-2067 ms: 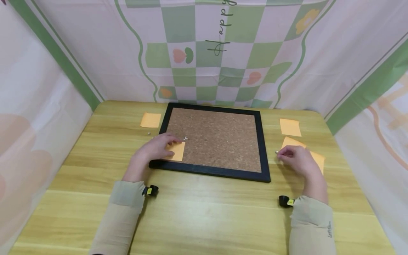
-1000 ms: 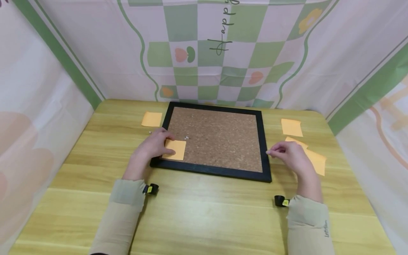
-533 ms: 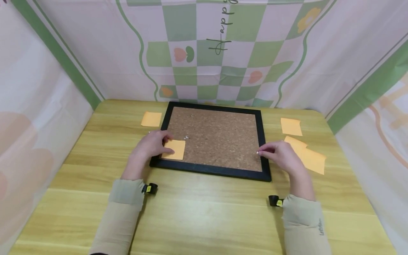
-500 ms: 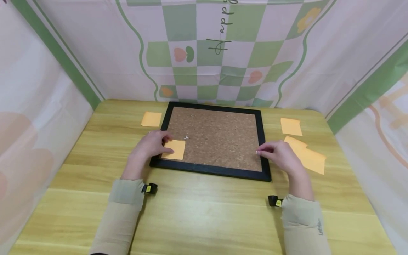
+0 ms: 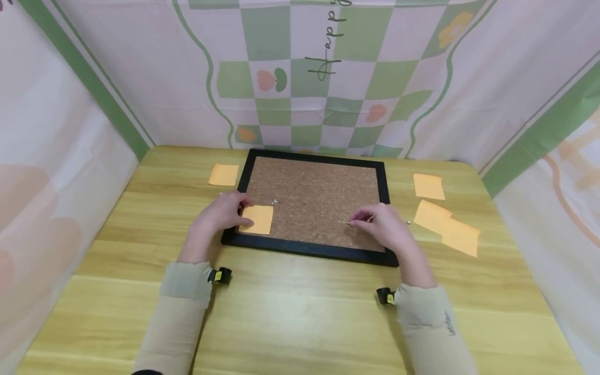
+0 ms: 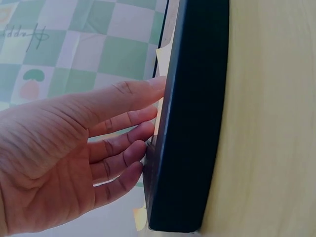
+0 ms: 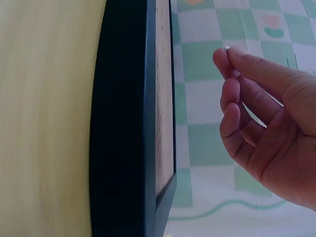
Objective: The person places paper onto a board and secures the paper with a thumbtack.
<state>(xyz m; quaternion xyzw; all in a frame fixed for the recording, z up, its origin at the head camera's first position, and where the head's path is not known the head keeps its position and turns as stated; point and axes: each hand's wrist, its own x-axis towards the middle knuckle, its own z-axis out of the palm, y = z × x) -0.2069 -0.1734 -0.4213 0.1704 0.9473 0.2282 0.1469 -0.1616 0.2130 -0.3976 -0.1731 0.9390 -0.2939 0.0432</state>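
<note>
My left hand rests at the left side of the black-framed corkboard, its thumb and fingertips touching an orange sticky note in the near left corner. In the left wrist view, the left hand has gently bent fingers along the frame's edge. My right hand is over the right part of the cork and pinches a small thumbtack. The right wrist view shows the tack's pale tip between thumb and forefinger, above the board's surface.
Small pale tacks lie on the cork near the note. Another tack is on the table, right of the board. One sticky note lies at the left; others, a single note and an overlapping pair, lie at the right.
My right hand has moved left from the table beside the right notes to over the cork, carrying the thumbtack. The left hand has stayed at the note, with only a slight shift.
</note>
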